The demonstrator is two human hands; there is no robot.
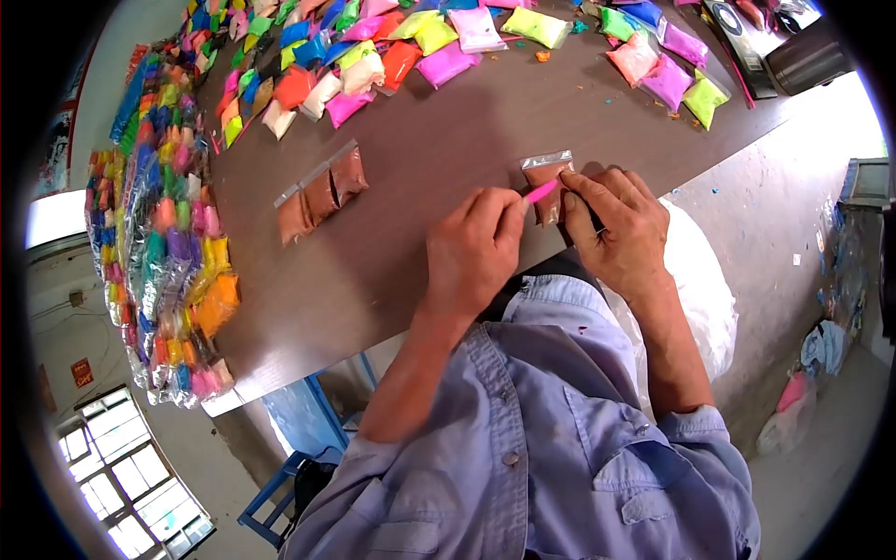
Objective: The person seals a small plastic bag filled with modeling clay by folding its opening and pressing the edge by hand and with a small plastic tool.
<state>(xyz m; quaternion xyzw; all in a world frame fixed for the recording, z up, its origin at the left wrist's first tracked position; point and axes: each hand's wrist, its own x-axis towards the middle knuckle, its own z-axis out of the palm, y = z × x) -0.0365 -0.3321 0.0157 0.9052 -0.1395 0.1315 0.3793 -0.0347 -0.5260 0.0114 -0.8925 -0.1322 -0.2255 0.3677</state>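
Note:
Near the table's front edge lies a small clear zip bag of brown material [545,169]. My left hand [474,250] is closed round a pink tool [541,191], whose tip reaches over this bag. My right hand [616,219], with a ring on one finger, rests at the bag's right side, its thumb and index finger pressed together at the bag's edge; the fingertips hide part of it. Further left on the table, a joined row of brown-filled bags [319,196] lies flat, apart from both hands.
Many colourful small packets [448,63] cover the table's far side. Strings of coloured packets [173,252] hang over the left edge. A dark cylinder [810,58] and a scale-like device [737,42] stand far right. A white plastic bag [695,289] is beside my right arm.

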